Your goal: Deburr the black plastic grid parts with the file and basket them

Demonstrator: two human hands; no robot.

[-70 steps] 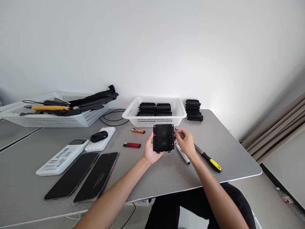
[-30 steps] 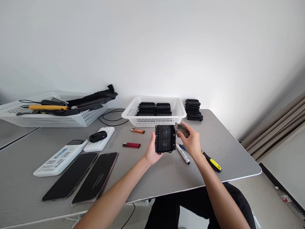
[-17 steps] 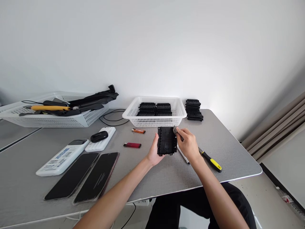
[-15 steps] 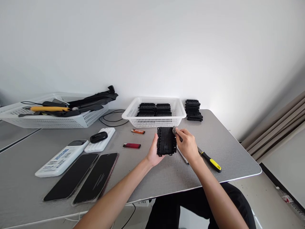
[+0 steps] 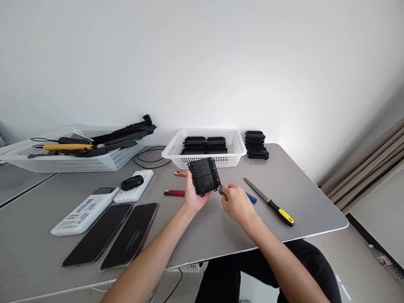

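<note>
My left hand [image 5: 193, 197] holds a black rectangular plastic part [image 5: 204, 176] with toothed edges, tilted and lifted above the grey table [image 5: 221, 231]. My right hand [image 5: 235, 203] is closed in a pinch on a small grey piece [image 5: 221, 190] pressed at the part's lower right corner. A white basket [image 5: 235, 152] just behind holds more of the same black parts [image 5: 205, 144]. A stack of such parts [image 5: 256, 145] stands to the basket's right.
A yellow-handled file [image 5: 268, 202] and a blue pen [image 5: 251, 197] lie right of my hands. Two lighters [image 5: 173, 192], two dark phones [image 5: 113, 233], a calculator [image 5: 80, 210] and a white power bank with a black case [image 5: 132, 183] lie left. A second basket [image 5: 69, 158] holds tools.
My left hand has swung the black part leftward and tilted it. My right hand has come down from the part's upper right edge to its lower right corner, uncovering the file and pen.
</note>
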